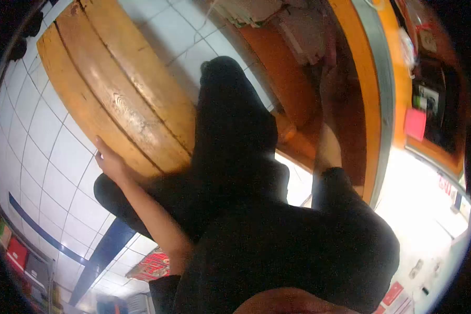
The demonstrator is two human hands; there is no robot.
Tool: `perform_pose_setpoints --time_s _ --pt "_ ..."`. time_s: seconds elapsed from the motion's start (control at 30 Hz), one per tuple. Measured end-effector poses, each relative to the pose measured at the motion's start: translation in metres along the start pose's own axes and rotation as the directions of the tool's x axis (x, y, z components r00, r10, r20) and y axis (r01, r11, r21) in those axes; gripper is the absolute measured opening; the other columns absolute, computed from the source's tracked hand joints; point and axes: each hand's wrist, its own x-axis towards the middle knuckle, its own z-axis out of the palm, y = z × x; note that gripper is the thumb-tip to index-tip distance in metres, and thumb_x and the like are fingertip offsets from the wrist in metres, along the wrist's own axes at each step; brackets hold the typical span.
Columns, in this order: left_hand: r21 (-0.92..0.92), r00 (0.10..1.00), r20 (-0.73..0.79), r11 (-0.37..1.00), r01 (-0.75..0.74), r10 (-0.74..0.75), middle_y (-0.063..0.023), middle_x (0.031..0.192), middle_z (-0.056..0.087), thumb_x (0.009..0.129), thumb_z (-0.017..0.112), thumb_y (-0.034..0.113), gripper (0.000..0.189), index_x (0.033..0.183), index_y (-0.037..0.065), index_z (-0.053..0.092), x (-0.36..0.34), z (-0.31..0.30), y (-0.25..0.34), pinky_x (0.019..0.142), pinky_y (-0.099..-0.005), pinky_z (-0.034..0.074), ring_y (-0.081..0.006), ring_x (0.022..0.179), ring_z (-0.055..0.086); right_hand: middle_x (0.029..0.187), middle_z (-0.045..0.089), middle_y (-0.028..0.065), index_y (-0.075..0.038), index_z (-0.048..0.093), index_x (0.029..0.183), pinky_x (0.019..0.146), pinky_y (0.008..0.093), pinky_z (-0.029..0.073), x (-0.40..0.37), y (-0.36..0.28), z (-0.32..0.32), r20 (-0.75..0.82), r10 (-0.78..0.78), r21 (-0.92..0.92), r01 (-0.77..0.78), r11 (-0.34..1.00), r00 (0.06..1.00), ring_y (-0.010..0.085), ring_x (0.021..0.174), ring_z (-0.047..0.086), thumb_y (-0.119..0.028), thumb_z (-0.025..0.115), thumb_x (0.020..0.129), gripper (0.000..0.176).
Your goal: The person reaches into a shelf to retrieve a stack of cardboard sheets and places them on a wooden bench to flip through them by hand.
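Note:
My left hand [110, 161] rests at the edge of a wooden bench [123, 89] with long slats, its thumb and fingers apart and nothing in it. On the other side, my right arm reaches into the shadowed inside of an orange-brown wooden cabinet [369, 94]. My right hand [331, 57] is dark and blurred there, near a stack of pale papers or packets [298, 31]; its fingers cannot be made out. My legs in black trousers [233, 115] lie between the bench and the cabinet.
White floor tiles [52, 152] surround the bench. A pink item [415, 124] is on a shelf at the right. A red patterned package [150, 265] lies on the floor at lower left, near a dark blue strip [102, 259]. Red and grey boxes [17, 254] stand at far left.

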Motion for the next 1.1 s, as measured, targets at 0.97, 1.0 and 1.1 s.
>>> perform_pose_setpoints --time_s 0.97,1.0,1.1 --pt "-0.615 0.575 0.768 0.575 0.540 0.282 -0.0172 0.131 0.069 0.099 0.055 0.069 0.080 0.142 0.001 0.058 -0.162 -0.093 0.052 0.102 -0.0458 0.056 -0.0331 0.117 0.068 0.130 0.067 0.0236 0.006 0.058 0.135 0.088 0.0393 0.061 -0.199 -0.327 -0.253 0.043 -0.849 0.372 0.780 0.503 0.527 0.0348 0.115 0.071 -0.019 0.062 0.095 0.047" --pt "-0.623 0.723 0.641 0.724 0.296 0.257 -0.0163 0.128 0.070 0.097 0.068 0.051 0.066 0.139 0.000 0.059 -0.129 -0.094 0.024 0.098 -0.0444 0.057 -0.0322 0.113 0.069 0.127 0.067 0.0248 0.006 0.059 0.133 0.086 0.0388 0.061 -0.207 -0.340 -0.238 0.031 -0.867 0.414 0.783 0.464 0.497 0.0363 0.111 0.071 -0.018 0.060 0.095 0.045" --pt "-0.389 0.699 0.711 0.872 0.298 0.078 -0.0153 0.123 0.071 0.093 0.074 0.033 0.054 0.134 0.000 0.061 -0.083 -0.118 -0.015 0.094 -0.0416 0.057 -0.0311 0.108 0.070 0.121 0.067 0.0266 0.008 0.059 0.129 0.079 0.0390 0.061 -0.244 -0.379 -0.175 -0.027 -0.904 0.424 0.824 0.377 0.427 0.0351 0.101 0.071 -0.018 0.061 0.092 0.046"
